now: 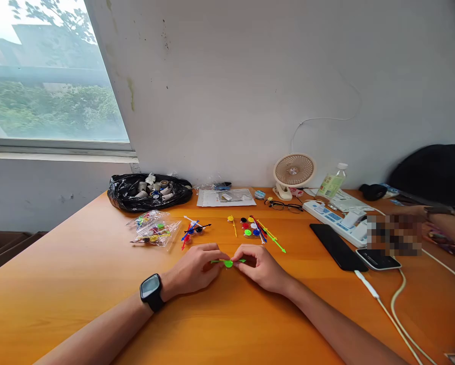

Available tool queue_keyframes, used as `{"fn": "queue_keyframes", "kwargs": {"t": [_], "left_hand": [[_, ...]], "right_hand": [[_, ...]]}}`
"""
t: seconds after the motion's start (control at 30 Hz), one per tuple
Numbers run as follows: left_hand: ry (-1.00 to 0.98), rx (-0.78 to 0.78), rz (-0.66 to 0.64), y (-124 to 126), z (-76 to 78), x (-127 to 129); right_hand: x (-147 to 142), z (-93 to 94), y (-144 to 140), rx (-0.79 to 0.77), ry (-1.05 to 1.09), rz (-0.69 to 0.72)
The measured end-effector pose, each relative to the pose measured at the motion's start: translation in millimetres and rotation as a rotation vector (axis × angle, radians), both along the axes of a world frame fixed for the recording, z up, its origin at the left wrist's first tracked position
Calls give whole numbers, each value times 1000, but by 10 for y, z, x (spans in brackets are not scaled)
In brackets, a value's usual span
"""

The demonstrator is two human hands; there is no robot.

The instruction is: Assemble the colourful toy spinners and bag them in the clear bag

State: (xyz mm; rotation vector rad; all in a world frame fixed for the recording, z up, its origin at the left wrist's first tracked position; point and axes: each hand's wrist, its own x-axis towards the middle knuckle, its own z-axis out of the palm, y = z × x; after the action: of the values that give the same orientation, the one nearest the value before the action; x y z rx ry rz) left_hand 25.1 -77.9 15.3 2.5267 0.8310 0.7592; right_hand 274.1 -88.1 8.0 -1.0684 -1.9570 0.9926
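Note:
My left hand (197,266), with a black watch (150,290) on its wrist, is closed with its fingertips on one end of a green arrow-shaped spinner (228,264). My right hand (261,267) pinches the same spinner from the other side, thumb against forefinger. A round green disc sits at the spinner's middle, between both hands and just above the table. Behind my right hand lie loose coloured discs (247,232) and several arrows (273,236), with a yellow arrow (233,226) apart from them. Behind my left hand is a small pile of multicoloured arrow spinners (194,229).
Clear bags of coloured parts (155,234) lie at left, before a black plastic bag (121,195) of rubbish. A fan (294,172), glasses (282,205), a bottle (334,180), a power strip (332,219), a black phone (336,246) and cables are rightward. Another person's arm (448,225) reaches in.

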Motion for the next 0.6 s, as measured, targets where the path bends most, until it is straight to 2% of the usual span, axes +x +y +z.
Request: {"fn": "queue_keyframes", "kwargs": {"t": [0.23, 0.47, 0.6], "left_hand": [[89, 99, -25, 4, 15, 43], [126, 137, -28, -32, 27, 128], [73, 103, -36, -53, 55, 101]], "right_hand": [[-1, 37, -15, 110, -94, -7], [-25, -16, -56, 102, -98, -6], [-21, 60, -54, 80, -79, -29]]}}
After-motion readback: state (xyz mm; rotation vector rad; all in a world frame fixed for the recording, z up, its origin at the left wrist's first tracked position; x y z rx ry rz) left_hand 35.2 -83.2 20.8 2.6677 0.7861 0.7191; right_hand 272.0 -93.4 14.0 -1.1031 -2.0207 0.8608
